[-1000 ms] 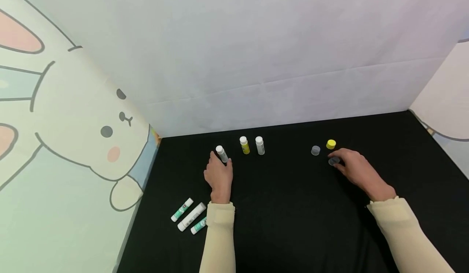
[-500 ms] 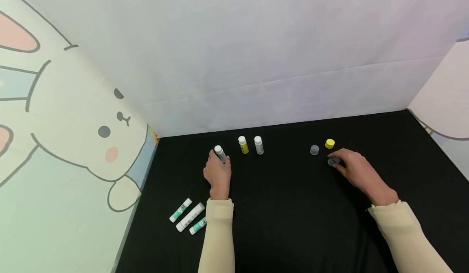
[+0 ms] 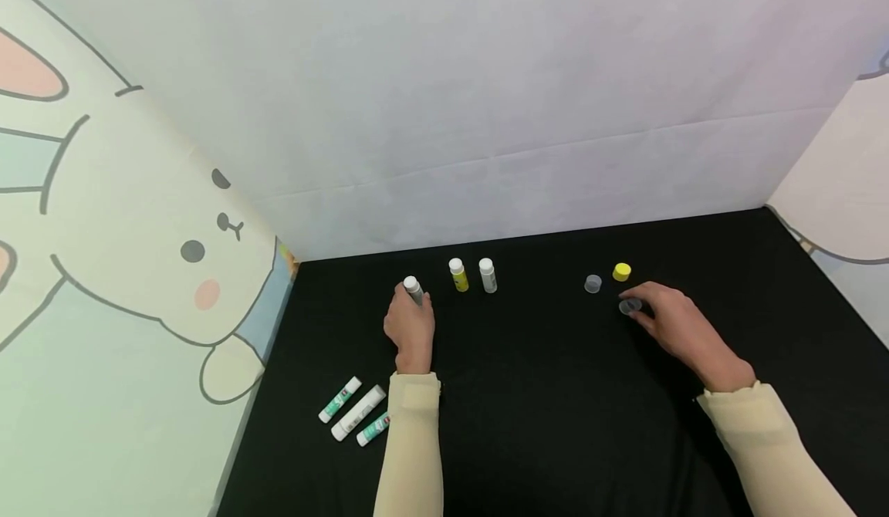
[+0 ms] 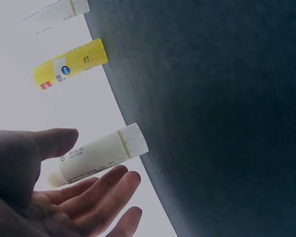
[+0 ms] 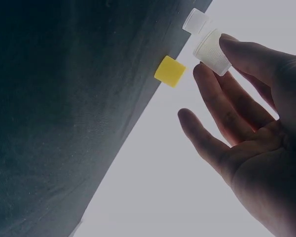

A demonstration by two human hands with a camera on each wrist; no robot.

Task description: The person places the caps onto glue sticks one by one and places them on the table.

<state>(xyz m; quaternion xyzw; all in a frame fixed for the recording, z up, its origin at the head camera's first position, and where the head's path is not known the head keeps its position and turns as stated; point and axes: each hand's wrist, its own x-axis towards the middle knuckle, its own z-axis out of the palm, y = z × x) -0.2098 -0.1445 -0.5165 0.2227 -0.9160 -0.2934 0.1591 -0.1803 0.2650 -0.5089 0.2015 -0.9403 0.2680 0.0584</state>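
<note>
My left hand (image 3: 411, 328) is around a white glue stick (image 3: 413, 292) that stands at the back left of the black table. In the left wrist view the thumb is at one side of that glue stick (image 4: 96, 155) and the fingers are at the other. A yellow glue stick (image 3: 459, 276) and another white glue stick (image 3: 488, 277) stand just to its right. At the back right, my right hand (image 3: 675, 324) pinches a small clear cap (image 5: 213, 52) between thumb and fingers. Another clear cap (image 3: 593, 284) and a yellow cap (image 3: 621, 272) sit close beyond it.
Left of my left forearm lie two green and white glue sticks (image 3: 339, 400) and a larger white one (image 3: 358, 413) between them. A pale wall cloth (image 3: 528, 100) rises behind the table (image 3: 542, 393).
The thumb and fingers of my left hand have drawn in closer around the white glue stick. My right hand stays at the clear cap. The whole head view has shifted slightly.
</note>
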